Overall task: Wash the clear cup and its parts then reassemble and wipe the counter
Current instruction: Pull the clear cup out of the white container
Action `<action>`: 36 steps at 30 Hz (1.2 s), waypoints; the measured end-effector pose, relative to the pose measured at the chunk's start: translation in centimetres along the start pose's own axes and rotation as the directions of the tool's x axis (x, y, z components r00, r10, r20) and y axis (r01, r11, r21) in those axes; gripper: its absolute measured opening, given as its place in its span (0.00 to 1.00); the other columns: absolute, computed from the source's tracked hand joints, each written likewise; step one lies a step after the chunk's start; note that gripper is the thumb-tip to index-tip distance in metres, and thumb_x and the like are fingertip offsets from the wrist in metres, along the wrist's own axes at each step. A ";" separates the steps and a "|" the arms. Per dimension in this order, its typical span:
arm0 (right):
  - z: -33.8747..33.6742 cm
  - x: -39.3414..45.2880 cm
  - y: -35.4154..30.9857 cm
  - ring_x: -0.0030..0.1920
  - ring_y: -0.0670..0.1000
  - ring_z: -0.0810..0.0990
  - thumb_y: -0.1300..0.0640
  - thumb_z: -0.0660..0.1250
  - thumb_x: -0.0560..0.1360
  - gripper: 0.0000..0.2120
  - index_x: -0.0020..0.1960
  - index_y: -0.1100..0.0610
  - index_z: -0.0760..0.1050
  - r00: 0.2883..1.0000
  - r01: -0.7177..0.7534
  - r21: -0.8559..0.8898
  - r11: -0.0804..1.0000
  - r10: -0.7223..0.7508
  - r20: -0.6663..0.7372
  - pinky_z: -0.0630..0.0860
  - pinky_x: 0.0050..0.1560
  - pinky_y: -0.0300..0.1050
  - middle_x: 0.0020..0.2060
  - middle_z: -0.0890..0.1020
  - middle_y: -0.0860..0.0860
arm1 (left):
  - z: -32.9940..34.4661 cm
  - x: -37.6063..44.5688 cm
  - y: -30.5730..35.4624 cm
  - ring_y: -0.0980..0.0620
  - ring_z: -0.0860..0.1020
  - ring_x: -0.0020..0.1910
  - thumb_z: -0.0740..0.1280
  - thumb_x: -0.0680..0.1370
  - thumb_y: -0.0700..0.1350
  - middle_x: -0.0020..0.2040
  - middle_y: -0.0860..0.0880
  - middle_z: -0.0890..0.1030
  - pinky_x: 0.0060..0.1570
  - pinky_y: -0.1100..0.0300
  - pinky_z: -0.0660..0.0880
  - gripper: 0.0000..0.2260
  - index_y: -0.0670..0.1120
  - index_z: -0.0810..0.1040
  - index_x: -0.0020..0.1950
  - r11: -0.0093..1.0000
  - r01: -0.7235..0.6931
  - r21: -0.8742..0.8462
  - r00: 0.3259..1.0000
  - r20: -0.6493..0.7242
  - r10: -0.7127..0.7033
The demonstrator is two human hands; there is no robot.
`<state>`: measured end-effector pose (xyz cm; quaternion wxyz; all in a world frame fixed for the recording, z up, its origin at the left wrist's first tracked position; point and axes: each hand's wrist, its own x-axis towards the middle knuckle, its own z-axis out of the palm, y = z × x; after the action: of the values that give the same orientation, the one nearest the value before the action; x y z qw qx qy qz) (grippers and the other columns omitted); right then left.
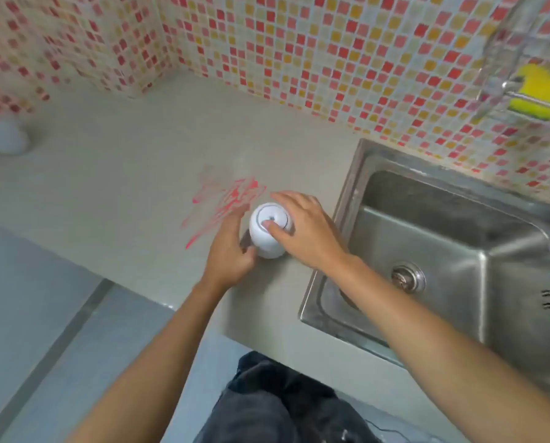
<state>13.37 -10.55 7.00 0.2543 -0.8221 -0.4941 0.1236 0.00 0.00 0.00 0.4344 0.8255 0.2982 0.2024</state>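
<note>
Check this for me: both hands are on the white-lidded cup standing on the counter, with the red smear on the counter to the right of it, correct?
Not quite. In the head view the red smear lies left of the cup, not right. The sink is on the right. Both hands, left hand and right hand, are on it.

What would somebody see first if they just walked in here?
Probably the red smear scribbled across the counter, just left of the steel sink. Right beside it, the left hand and right hand hold a white-lidded cup, under a wall of red and yellow tiles.
</note>
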 end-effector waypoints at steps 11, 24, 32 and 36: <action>2.3 0.8 -0.2 0.61 0.53 0.70 0.37 0.72 0.66 0.39 0.72 0.45 0.62 0.995 -0.012 -0.126 0.992 0.025 0.096 0.76 0.56 0.53 0.65 0.67 0.47 | 3.2 -0.1 1.0 0.66 0.73 0.60 0.76 0.68 0.48 0.61 0.65 0.72 0.55 0.66 0.73 0.33 0.59 0.65 0.69 0.987 0.051 -0.150 0.999 -0.001 -0.052; 0.1 3.0 -0.8 0.59 0.52 0.67 0.41 0.75 0.64 0.37 0.67 0.48 0.65 0.944 0.084 -0.206 0.975 -0.012 0.330 0.75 0.54 0.52 0.59 0.68 0.49 | 4.1 0.4 -0.6 0.49 0.75 0.62 0.76 0.64 0.57 0.67 0.51 0.73 0.59 0.45 0.73 0.38 0.55 0.62 0.71 0.986 0.144 -0.086 0.990 0.014 -0.143; -1.0 4.8 -0.9 0.57 0.53 0.67 0.44 0.74 0.65 0.33 0.66 0.44 0.66 0.851 0.231 -0.204 0.951 -0.097 0.516 0.74 0.55 0.51 0.56 0.67 0.49 | 4.1 0.4 -1.0 0.49 0.77 0.58 0.75 0.63 0.59 0.63 0.55 0.76 0.55 0.47 0.76 0.45 0.50 0.59 0.74 0.969 0.231 -0.092 0.973 0.029 -0.229; -1.6 5.1 -1.7 0.53 0.50 0.63 0.47 0.74 0.65 0.30 0.65 0.44 0.67 0.774 0.403 -0.240 0.883 -0.189 0.604 0.76 0.50 0.52 0.56 0.66 0.49 | 3.9 0.4 -0.9 0.48 0.76 0.61 0.74 0.64 0.62 0.66 0.50 0.75 0.57 0.46 0.75 0.46 0.51 0.56 0.75 0.977 0.194 -0.084 0.980 0.052 -0.190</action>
<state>15.30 -5.89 9.50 -0.0397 -0.6904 -0.6858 0.2270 2.30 -1.62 -2.82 0.4943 0.7770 0.3577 0.1546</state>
